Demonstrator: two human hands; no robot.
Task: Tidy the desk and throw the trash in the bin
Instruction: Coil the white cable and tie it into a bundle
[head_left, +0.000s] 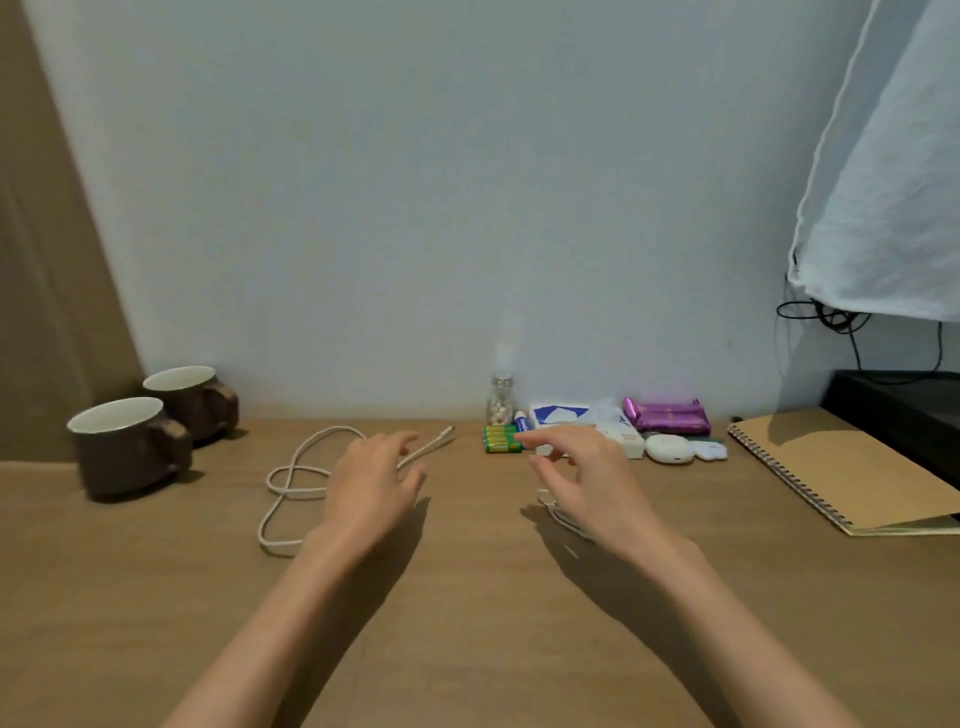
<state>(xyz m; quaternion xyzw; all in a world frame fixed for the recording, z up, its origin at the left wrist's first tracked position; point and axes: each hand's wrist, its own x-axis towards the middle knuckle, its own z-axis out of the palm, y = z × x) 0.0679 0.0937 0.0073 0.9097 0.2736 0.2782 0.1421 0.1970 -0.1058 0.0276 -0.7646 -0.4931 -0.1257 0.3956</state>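
Left hand (371, 483) hovers low over the wooden desk (467, 623), fingers loosely spread and gripping nothing, above the white cable (291, 483) whose loops lie to its left and whose plug end runs out past its fingertips. Right hand (582, 478) likewise spread and empty, a second cable end (550, 506) showing under its palm. Beyond it, a clutter against the wall: green batteries (500, 439), small glass jar (500, 400), purple packet (667, 415), white case (668, 448); two brown mugs (127, 447) far left, spiral notebook (841, 467) far right.
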